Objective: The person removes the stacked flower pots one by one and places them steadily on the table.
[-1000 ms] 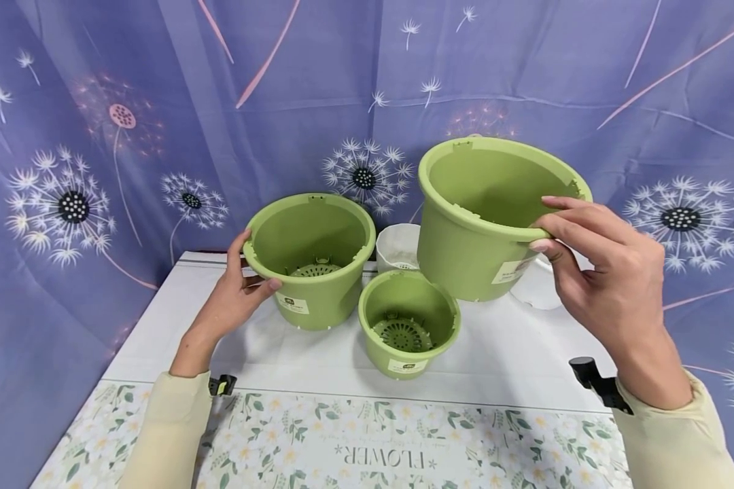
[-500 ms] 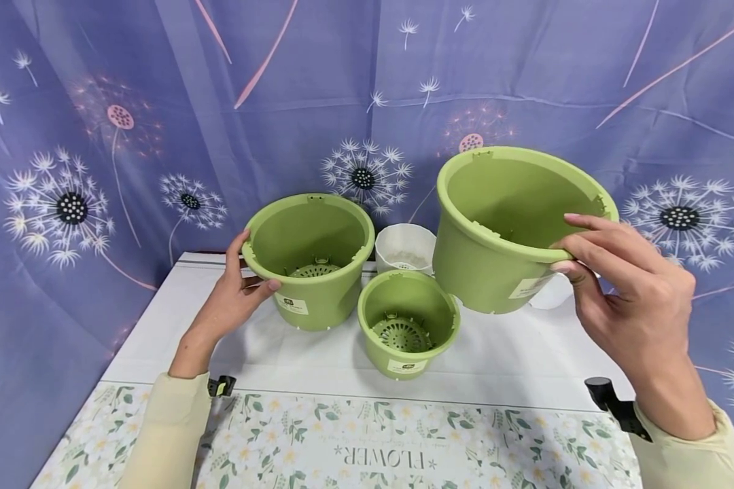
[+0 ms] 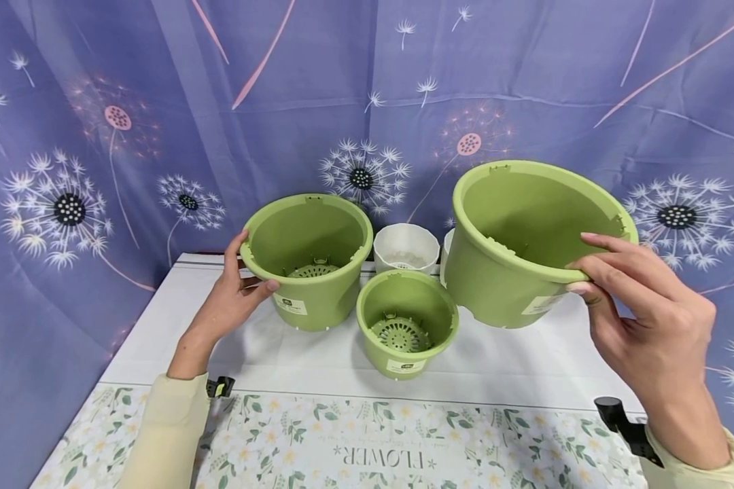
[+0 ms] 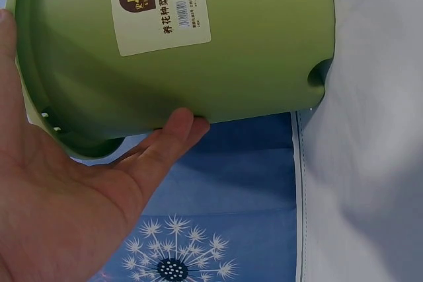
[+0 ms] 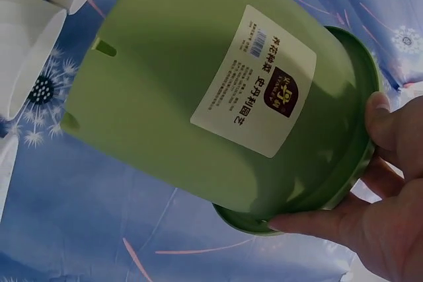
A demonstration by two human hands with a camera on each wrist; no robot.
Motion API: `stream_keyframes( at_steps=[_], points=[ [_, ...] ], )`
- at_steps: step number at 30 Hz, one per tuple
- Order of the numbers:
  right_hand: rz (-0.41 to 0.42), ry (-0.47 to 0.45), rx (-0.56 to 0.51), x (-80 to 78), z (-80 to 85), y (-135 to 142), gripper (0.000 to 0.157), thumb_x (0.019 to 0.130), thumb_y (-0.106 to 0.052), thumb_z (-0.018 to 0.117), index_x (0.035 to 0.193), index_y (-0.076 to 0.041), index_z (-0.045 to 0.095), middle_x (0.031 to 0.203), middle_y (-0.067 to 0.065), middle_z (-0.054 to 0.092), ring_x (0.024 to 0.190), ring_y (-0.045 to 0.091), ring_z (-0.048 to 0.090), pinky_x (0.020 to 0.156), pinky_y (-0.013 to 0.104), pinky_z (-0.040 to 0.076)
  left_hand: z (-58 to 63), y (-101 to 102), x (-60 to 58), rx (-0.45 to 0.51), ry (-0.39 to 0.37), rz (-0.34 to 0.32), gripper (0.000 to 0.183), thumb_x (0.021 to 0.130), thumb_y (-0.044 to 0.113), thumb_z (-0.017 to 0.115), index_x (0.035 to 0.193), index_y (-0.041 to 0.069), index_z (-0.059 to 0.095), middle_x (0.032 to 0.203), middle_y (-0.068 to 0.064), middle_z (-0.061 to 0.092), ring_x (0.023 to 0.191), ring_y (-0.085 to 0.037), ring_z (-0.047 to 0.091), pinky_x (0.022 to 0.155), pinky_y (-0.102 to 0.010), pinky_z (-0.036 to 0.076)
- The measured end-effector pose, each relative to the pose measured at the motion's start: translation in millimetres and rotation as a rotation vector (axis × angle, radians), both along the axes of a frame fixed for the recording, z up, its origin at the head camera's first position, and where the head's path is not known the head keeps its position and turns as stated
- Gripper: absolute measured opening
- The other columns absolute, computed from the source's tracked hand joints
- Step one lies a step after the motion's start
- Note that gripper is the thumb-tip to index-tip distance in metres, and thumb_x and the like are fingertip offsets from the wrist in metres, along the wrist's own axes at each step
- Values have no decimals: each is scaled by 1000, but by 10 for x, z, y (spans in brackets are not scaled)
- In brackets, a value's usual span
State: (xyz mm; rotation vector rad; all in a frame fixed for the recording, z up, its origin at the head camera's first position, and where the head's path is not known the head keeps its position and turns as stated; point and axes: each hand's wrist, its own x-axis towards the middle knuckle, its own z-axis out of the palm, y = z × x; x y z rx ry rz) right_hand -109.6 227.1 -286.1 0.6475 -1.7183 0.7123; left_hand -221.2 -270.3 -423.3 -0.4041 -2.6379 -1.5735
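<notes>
On the left of the table stands a green plastic flowerpot (image 3: 327,305) with slots in its base and a label. My left hand (image 3: 229,309) holds it at the rim, thumb at the front and fingers along the left side. On the right, a larger green flowerpot (image 3: 495,288) hangs tilted above the table. My right hand (image 3: 654,319) pinches its rim at the right front. In the right wrist view, this pot's label (image 5: 258,84) faces the camera. A smaller green flowerpot (image 3: 376,350) stands upright between the two, with its slotted base visible.
Behind the small pot stands a white pot (image 3: 404,246). Another white pot (image 5: 26,51) is mostly hidden behind the raised one in the head view. A white cloth with a floral "FLOWER" band (image 3: 293,435) covers the table. A blue dandelion curtain (image 3: 281,149) hangs behind.
My right hand has moved the large flowerpot rightward and lower, away from the small pot. More of the white pots shows behind it. My left hand and its pot stay in place.
</notes>
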Motion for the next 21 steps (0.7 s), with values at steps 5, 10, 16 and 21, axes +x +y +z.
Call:
stream_keyframes(
  at_steps=[5, 10, 16, 21],
  points=[
    [5, 10, -10, 40, -86, 109, 33, 98, -21, 81, 80, 7, 80, 79, 19, 75, 108, 28, 77, 103, 28, 56, 4, 4, 5, -4, -6, 4, 105, 103, 37, 72, 166, 49, -12, 160, -29, 33, 137, -50, 55, 108, -62, 50],
    [21, 20, -14, 76, -142, 178, 31, 97, -18, 81, 81, 9, 80, 78, 20, 74, 108, 31, 77, 105, 33, 56, 9, 6, 9, -6, -3, 5, 105, 104, 36, 72, 166, 49, -12, 160, -30, 33, 137, -51, 55, 109, -62, 50],
    [6, 14, -16, 113, -212, 214, 31, 98, -17, 80, 82, 9, 79, 82, 19, 76, 109, 30, 76, 106, 34, 56, 4, 6, 10, -4, -9, 5, 105, 104, 36, 72, 165, 50, -12, 160, -31, 32, 138, -51, 54, 110, -62, 49],
    [9, 13, -40, 121, -280, 234, 28, 97, -14, 80, 81, 10, 79, 83, 19, 77, 108, 30, 76, 105, 32, 56, 9, 11, 13, -6, -7, 6, 105, 104, 35, 72, 165, 50, -12, 159, -32, 33, 138, -51, 54, 109, -63, 49]
  ],
)
